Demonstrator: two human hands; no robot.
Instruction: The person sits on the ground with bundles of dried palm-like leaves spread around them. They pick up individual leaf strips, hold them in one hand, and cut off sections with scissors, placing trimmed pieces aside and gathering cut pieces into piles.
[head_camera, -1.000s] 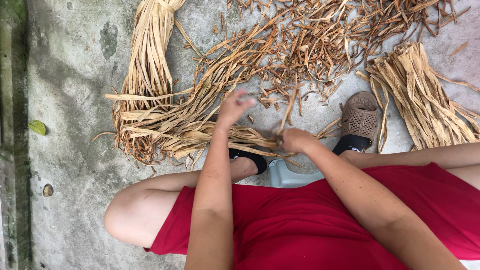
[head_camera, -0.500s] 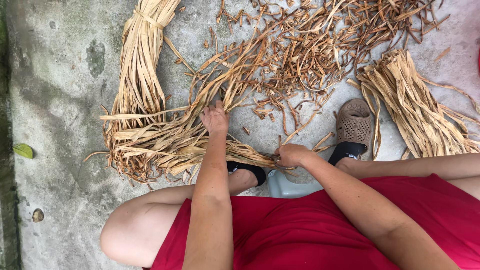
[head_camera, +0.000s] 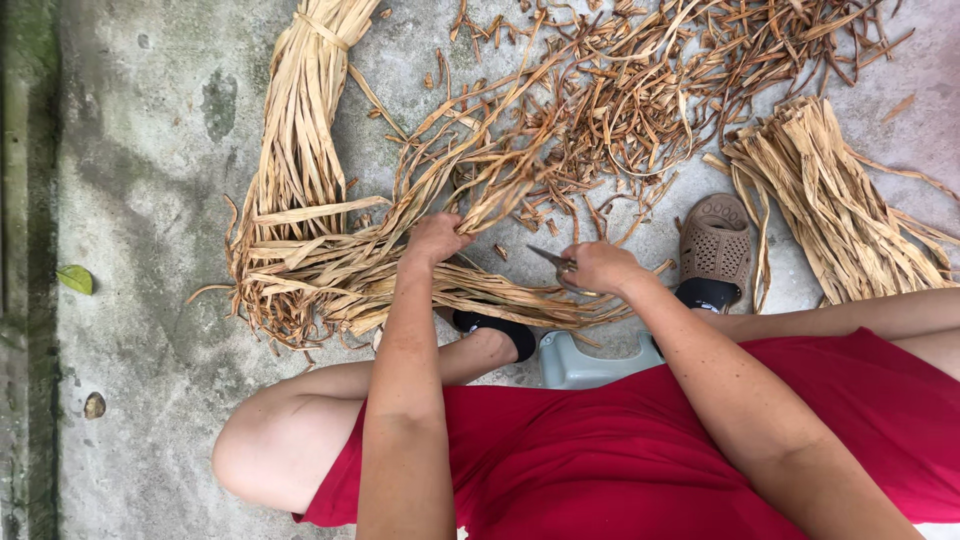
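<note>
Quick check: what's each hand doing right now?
Left hand: closed on a bunch of dried leaf strips.
Right hand: closed on scissors.

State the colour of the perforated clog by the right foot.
Brown, seen best in the head view: the clog sits on grey concrete.

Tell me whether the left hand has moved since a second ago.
Yes. The left hand has shifted left, away from the brown sandal, and now grips the dried leaf strips.

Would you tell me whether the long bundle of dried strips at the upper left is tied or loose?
Tied. A strip wraps round the bundle near its top end, pinching it narrow; below, the strips fan out.
</note>
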